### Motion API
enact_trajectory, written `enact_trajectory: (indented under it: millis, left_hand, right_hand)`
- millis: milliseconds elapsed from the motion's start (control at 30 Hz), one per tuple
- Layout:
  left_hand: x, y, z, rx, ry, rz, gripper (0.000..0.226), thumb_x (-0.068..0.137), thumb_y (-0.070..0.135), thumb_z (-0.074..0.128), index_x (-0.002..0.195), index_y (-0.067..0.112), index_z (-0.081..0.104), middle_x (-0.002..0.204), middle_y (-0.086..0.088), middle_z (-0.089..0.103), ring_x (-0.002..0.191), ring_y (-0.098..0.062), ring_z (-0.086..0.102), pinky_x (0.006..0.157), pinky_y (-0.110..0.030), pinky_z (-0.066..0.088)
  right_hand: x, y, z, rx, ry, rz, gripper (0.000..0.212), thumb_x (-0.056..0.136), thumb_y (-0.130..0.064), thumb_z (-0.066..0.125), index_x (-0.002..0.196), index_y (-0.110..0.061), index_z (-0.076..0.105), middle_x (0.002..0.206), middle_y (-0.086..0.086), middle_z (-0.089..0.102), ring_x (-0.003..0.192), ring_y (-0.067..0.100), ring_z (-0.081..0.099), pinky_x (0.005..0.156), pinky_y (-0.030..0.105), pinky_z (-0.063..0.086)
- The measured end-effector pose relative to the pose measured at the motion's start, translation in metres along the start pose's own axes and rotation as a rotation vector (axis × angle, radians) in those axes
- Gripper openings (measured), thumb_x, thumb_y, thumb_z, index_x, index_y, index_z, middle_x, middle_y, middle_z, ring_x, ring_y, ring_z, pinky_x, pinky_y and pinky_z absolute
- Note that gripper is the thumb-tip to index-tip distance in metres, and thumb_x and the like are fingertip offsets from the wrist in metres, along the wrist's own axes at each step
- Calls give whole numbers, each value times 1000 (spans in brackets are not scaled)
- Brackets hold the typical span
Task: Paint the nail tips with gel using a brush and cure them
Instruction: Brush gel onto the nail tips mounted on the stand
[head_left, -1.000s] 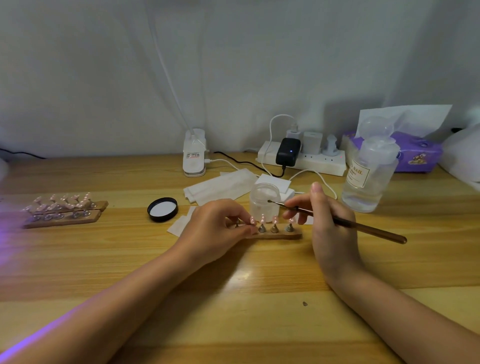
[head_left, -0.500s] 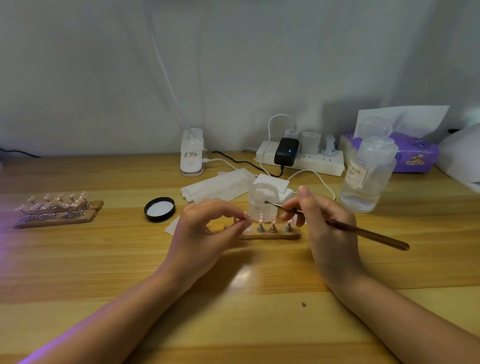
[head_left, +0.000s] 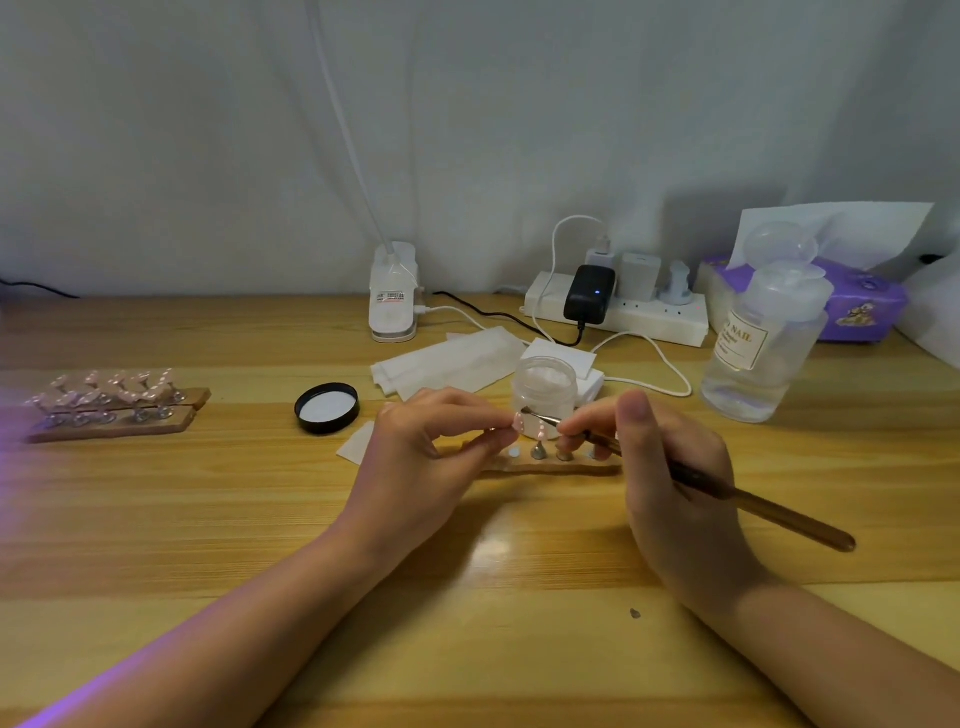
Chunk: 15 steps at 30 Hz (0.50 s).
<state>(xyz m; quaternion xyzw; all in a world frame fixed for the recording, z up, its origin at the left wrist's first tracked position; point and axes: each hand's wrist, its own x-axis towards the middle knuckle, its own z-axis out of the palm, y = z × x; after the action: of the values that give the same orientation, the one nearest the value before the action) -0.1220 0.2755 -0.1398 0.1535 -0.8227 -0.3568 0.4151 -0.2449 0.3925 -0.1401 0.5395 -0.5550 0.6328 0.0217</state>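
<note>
Up close, my left hand (head_left: 426, 457) pinches a glossy pink nail tip (head_left: 518, 422) above the wooden holder strip (head_left: 550, 464); my right hand (head_left: 670, 467) grips the slim brush (head_left: 691, 478), bristles touching it, before the frosted gel jar (head_left: 544, 387).

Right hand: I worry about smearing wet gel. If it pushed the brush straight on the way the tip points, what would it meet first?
Likely the small pink nail tip pinched by the left hand; the thin brown-handled brush in the right hand aims there. The clear gel jar seems just behind, though depth is unclear.

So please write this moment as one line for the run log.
step: painting nail tip | left hand: pinches nail tip | right hand: holds brush at tip | gel jar: open, behind
</note>
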Motion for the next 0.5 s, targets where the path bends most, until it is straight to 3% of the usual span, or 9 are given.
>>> enact_trajectory:
  millis: [100,300,500]
  left_hand:
    - [0,1,0,5,2,-6,19,72,26,67,90,27,71,83,15,68,83,-6,61,75,-29,49]
    - [0,0,0,9,4,-24,18,72,24,68,90,26,72,83,15,68,84,-7,61,77,-26,48]
    - [0,1,1,7,4,-20,19,71,30,65,89,28,71,82,17,68,82,-4,60,76,-22,47]
  right_hand:
    - [1,1,1,-36,-36,-9,42,94,-34,32,77,-17,66,71,-4,65,74,8,62,70,30,48]
    - [-2,0,0,-40,9,25,47,92,-32,31,64,-16,65,60,-7,62,70,3,61,73,32,44]
    - [1,-1,2,-85,-10,8,40,92,-31,34,73,-18,67,69,-8,65,74,8,62,70,44,48]
